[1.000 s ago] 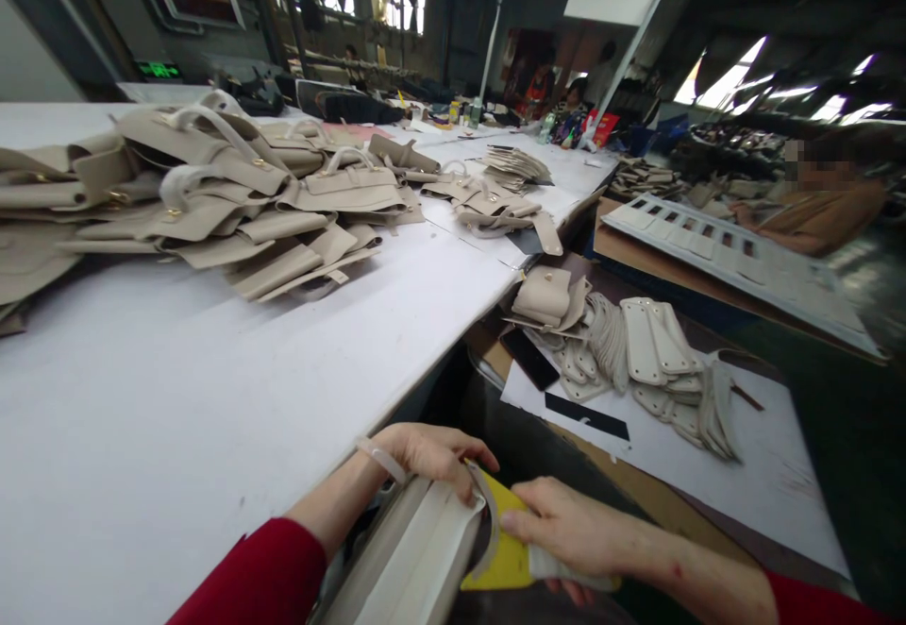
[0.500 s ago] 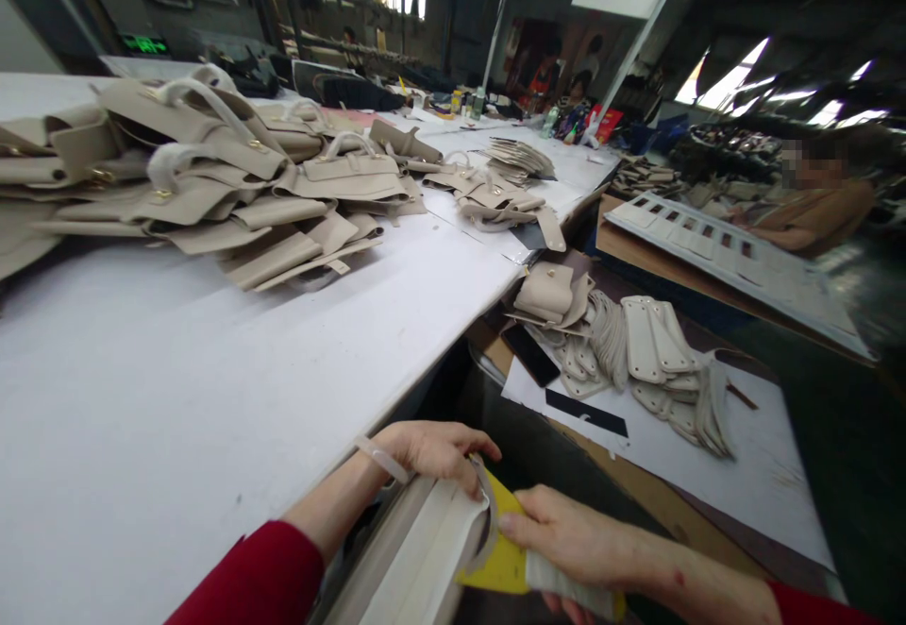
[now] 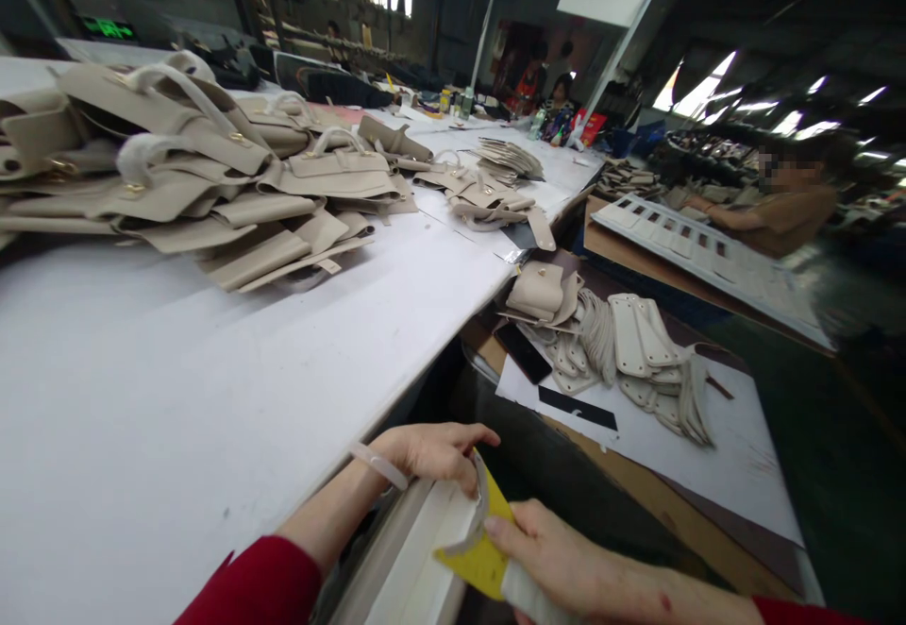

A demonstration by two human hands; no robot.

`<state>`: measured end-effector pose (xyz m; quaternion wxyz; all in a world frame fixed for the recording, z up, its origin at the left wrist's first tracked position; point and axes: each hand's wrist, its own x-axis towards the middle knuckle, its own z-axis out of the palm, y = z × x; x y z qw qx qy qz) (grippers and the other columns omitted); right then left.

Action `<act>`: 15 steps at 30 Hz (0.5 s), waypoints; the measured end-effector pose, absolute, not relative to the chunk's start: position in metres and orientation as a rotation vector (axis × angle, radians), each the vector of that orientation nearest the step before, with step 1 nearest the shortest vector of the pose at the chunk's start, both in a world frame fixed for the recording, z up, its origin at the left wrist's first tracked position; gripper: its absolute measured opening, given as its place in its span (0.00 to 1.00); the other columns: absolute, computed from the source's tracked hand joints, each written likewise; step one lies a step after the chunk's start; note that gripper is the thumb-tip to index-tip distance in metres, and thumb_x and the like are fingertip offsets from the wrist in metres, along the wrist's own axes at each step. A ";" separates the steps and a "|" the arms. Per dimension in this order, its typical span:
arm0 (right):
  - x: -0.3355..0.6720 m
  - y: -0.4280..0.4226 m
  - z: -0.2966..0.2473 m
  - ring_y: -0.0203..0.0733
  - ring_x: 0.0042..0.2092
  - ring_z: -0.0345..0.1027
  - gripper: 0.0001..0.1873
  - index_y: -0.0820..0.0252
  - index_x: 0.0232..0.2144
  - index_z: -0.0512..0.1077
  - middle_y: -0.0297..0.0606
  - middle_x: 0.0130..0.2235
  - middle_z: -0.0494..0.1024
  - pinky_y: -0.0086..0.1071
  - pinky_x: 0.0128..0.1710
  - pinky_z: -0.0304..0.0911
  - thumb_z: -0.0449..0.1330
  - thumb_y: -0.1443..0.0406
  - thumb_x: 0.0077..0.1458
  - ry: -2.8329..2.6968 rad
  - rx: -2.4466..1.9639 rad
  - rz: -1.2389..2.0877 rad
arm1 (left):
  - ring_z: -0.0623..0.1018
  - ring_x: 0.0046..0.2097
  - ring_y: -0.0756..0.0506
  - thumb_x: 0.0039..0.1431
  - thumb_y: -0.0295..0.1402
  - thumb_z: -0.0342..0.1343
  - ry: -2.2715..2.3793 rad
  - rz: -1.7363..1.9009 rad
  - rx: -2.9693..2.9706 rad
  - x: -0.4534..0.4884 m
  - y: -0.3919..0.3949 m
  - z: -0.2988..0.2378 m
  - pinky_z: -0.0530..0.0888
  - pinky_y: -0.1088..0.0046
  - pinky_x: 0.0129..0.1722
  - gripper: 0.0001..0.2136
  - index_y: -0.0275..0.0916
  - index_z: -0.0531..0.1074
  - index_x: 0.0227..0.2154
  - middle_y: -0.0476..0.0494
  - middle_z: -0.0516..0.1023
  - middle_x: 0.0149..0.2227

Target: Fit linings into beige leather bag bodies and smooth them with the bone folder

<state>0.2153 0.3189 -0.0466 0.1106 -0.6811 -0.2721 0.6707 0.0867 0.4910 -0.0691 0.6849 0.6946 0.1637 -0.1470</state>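
At the near edge of the white table (image 3: 212,370), the right hand (image 3: 559,559) now pinches the yellow card (image 3: 481,559) lower, while the left hand (image 3: 431,450) still grips the cream leather piece (image 3: 417,568).

Red long sleeves on both arms, pale band around left wrist (image 3: 379,465), bare hands

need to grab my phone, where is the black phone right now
In the head view, the black phone lies right of the white table, beside the pile of beige leather pieces.
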 end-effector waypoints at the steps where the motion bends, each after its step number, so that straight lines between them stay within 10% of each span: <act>1: 0.214 0.318 -0.046 0.32 0.14 0.60 0.19 0.61 0.37 0.65 0.29 0.16 0.68 0.20 0.14 0.54 0.48 0.51 0.65 -0.775 -2.000 1.957 | 0.75 0.39 0.43 0.38 0.33 0.62 0.371 -0.328 1.545 0.087 0.491 -0.070 0.70 0.73 0.33 0.43 0.39 0.60 0.62 0.47 0.75 0.38; 15: 0.184 0.318 -0.062 0.32 0.15 0.59 0.27 0.64 0.29 0.67 0.33 0.16 0.67 0.23 0.16 0.54 0.47 0.46 0.63 -0.800 -1.908 1.805 | 0.75 0.33 0.47 0.34 0.28 0.60 0.365 -0.258 1.212 0.087 0.483 -0.067 0.68 0.72 0.32 0.49 0.39 0.46 0.64 0.47 0.78 0.38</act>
